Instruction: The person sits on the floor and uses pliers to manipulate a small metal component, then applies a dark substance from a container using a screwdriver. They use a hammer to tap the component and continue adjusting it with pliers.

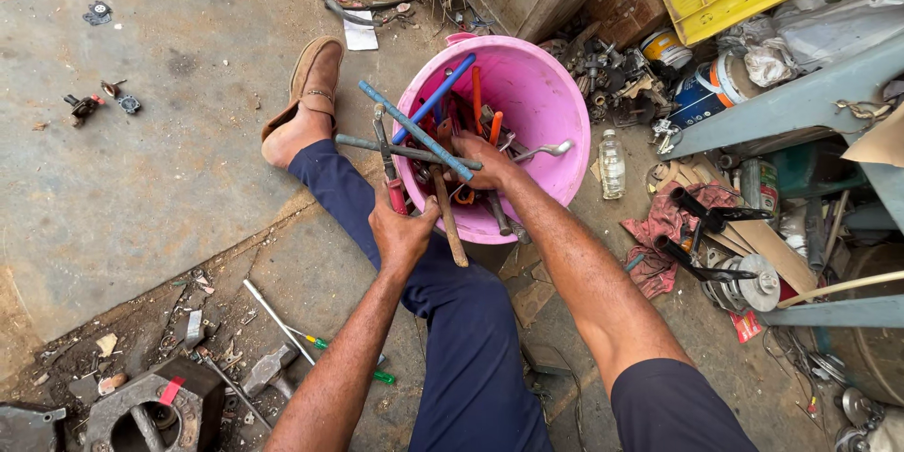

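Hammer (270, 366) and green-handled screwdriver (350, 360): on the ground at 7 o'clock. Left hand (400, 231): centre, fingers closed around red-handled pliers (390, 169) at the bucket's rim. Pink bucket (549, 94): at 12 o'clock, full of hand tools. Right hand (485, 162): inside the bucket, fingers curled among the tools, exact grip unclear. Plastic bottle (612, 163): just beside the bucket at 3 o'clock.

A single head-worn view looks steeply down and forward from close above the pink bucket (508, 122), which sits just above frame centre on the concrete floor (141, 160).
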